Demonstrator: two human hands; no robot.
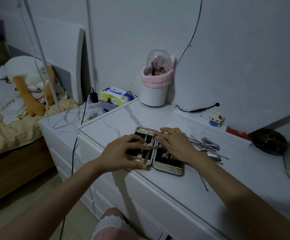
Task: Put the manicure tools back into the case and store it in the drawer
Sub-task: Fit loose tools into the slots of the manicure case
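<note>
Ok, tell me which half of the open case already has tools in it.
The left half, under the left hand: metal tools sit in its loops. The right half's visible loops look empty.

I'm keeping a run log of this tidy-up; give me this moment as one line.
case: open on dresser | left hand: on left half | right hand: on right half | loose tools: right of case
</note>
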